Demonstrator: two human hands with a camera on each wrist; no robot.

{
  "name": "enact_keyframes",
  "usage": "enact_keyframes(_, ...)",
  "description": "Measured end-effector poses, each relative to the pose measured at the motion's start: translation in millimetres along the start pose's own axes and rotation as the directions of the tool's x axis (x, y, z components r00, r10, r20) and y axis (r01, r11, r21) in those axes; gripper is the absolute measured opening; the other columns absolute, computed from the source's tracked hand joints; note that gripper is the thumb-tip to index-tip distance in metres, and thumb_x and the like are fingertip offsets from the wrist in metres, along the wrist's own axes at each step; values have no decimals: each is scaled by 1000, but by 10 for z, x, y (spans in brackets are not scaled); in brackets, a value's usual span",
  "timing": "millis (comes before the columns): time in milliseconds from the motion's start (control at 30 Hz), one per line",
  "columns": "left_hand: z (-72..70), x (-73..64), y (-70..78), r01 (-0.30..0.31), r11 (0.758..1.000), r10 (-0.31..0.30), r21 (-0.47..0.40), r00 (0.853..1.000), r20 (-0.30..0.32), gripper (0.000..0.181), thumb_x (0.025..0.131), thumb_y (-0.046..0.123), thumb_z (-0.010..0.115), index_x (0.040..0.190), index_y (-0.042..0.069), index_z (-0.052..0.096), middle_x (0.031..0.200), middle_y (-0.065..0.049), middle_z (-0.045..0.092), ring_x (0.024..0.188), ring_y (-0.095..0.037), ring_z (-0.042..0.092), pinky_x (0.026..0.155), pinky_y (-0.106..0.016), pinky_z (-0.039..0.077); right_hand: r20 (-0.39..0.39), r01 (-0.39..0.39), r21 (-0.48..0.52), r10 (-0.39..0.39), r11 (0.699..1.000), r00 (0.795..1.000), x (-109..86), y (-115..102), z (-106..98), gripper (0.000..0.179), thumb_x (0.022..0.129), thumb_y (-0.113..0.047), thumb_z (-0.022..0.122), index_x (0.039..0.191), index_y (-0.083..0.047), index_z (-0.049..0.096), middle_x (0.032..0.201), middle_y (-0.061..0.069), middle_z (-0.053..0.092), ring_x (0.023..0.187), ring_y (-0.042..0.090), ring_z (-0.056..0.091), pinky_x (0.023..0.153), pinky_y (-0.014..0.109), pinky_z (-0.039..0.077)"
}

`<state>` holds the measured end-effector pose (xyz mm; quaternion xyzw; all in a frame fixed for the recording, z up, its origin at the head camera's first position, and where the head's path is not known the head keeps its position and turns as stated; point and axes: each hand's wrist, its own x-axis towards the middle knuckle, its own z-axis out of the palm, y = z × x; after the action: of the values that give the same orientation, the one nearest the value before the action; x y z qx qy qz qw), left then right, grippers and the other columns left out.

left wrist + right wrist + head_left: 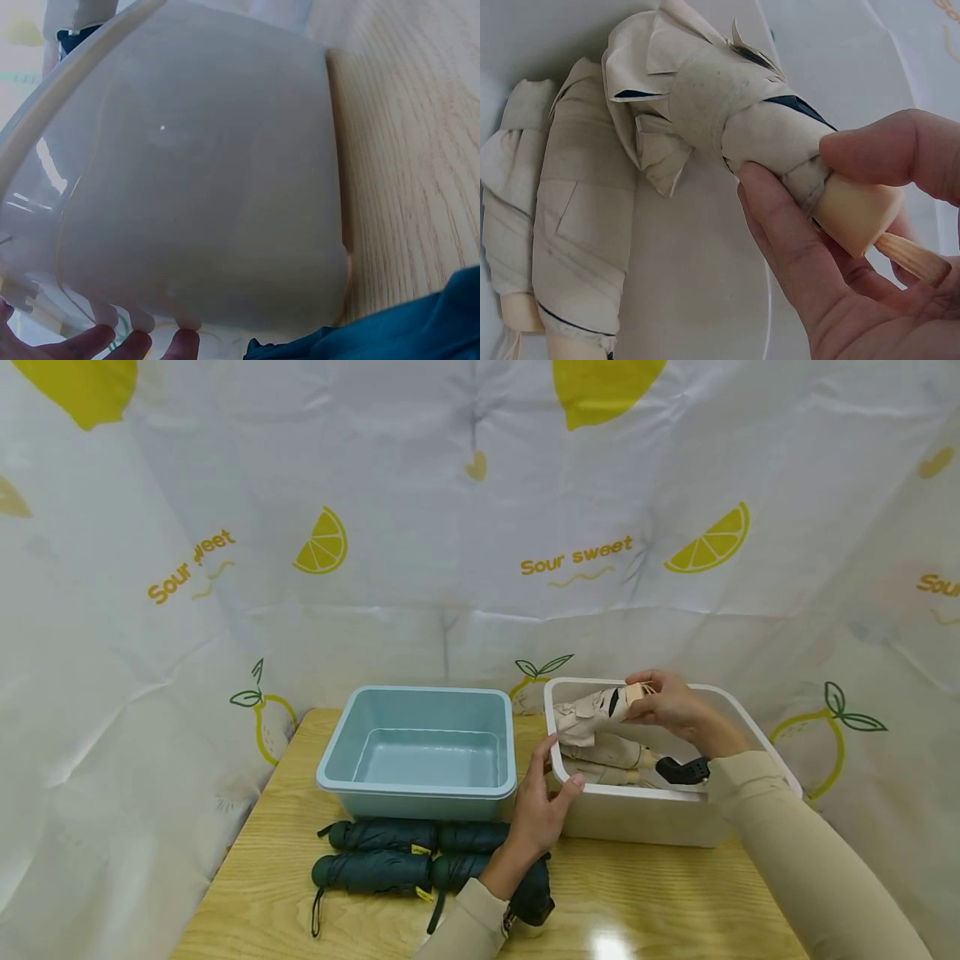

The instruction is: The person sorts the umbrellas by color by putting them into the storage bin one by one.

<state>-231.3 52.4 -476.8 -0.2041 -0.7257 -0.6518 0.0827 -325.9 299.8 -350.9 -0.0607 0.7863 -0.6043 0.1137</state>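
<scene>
So the right hand (675, 706) is pinching a rolled beige umbrella (705, 97) by its stubby end, thumb on one side and fingers on the other. That handle (862, 214) is a smooth, peachy block with a ribbed-looking strap (915, 259) poking out of it. The umbrella's fabric is wrinkly and loosely wrapped, with floppy folds sticking out and a bit of dark trim, and it's tilted at the back-left part of the white bin (637, 791). Two more beige umbrellas (585, 202) lie side by side inside, rolled tighter. The left hand (537, 810) is spread around the bin's front-left corner, thumb by the front rim and fingers along the side; the plastic is glossy enough to mirror the fingertips. Next door there's a pale blue plastic tub (416, 791) with rounded corners, and in front of it some dark green umbrellas (382, 870), crinkled cloth with roundish caps and yellow tags. All on a wood-grain table (637, 902), with a creased lemon-print sheet (420, 635) behind.
</scene>
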Motion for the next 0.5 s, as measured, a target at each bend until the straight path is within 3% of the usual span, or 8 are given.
enact_keyframes(200,7,6,6,9,1000,-8,-22,1000,9,68,101,39,61,160,25,29,155,-15,47,135,-33,51,85,-32,52,28,-19,-29,20,999,999,25,112,-46,61,92,13,59,144,13,26,146,30,27,91,12,65,86,31,59)
enact_keyframes(500,12,9,-12,18,1000,-18,-20,1000,11,68,101,39,61,159,26,29,155,-13,47,135,-32,51,87,-34,53,84,-67,-166,82,984,993,40,163,-90,71,92,8,62,150,13,21,151,33,28,106,17,59,91,30,57)
